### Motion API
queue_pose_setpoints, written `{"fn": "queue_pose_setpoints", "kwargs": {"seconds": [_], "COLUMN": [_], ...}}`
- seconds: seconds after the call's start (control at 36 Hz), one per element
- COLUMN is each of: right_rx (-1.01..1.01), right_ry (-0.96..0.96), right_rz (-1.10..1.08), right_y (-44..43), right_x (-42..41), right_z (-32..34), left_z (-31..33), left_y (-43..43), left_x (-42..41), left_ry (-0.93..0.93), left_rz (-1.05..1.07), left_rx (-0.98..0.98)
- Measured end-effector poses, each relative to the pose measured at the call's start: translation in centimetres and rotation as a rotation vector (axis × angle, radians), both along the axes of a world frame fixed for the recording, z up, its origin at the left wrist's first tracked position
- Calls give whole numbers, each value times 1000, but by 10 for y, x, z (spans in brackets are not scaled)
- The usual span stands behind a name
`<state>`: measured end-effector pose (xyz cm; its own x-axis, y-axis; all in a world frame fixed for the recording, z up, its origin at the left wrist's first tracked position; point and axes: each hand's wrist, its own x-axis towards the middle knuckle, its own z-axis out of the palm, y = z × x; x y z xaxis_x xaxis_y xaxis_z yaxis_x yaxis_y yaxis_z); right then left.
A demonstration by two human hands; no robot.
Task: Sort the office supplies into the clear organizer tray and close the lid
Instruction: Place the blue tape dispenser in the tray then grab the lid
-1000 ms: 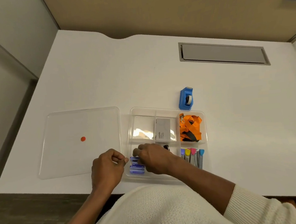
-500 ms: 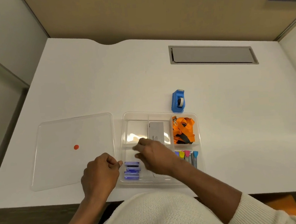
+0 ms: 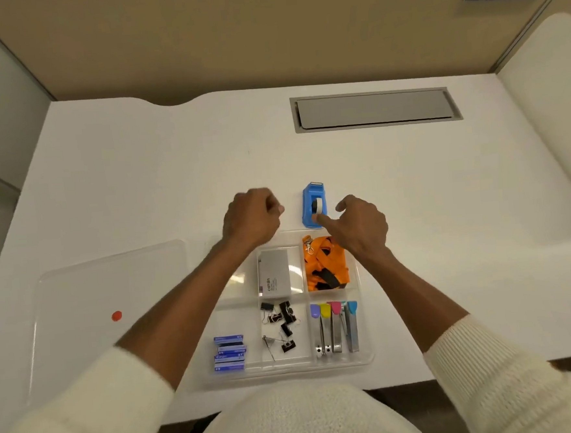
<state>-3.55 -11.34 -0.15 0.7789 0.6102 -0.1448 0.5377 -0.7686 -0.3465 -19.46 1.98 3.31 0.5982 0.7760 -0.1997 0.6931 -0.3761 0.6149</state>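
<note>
One item sits outside the clear tray (image 3: 368,357): a blue tape dispenser (image 3: 314,206) on the desk (image 3: 139,179), just beyond the tray's far edge. The right hand (image 3: 362,226) is open, one fingertip touching the dispenser, not gripping. The left hand (image 3: 252,218) is a loose empty fist beside it. The lid (image 3: 80,298) lies flat off the tray's left edge. Pinched from one side, the dispenser could tip or skid away; its height might also stop the lid closing.

Head-worn view, steeply down onto desk (image 3: 139,179), close.
</note>
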Motion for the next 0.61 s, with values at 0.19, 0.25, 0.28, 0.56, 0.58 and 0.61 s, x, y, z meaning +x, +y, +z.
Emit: {"fn": "queue_pose_setpoints", "kwargs": {"seconds": [0.19, 0.25, 0.28, 0.56, 0.58, 0.61], "right_rx": [-152, -164, -153, -35, -11, 13], "right_ry": [77, 98, 110, 178, 166, 147], "right_rz": [4, 29, 40, 3, -1, 0], "right_y": [28, 34, 37, 65, 66, 68], "right_x": [15, 18, 19, 27, 26, 24], "right_z": [-15, -16, -16, -23, -23, -22], "left_z": [-14, -18, -20, -20, -18, -16], "left_y": [30, 31, 30, 37, 39, 41], "left_x": [83, 95, 100, 115, 114, 112], "left_ry": [107, 143, 162, 135, 107, 80], "left_rz": [-190, -225, -234, -211, -183, -163], "left_rx": [-115, -186, -213, -238, -240, -240]}}
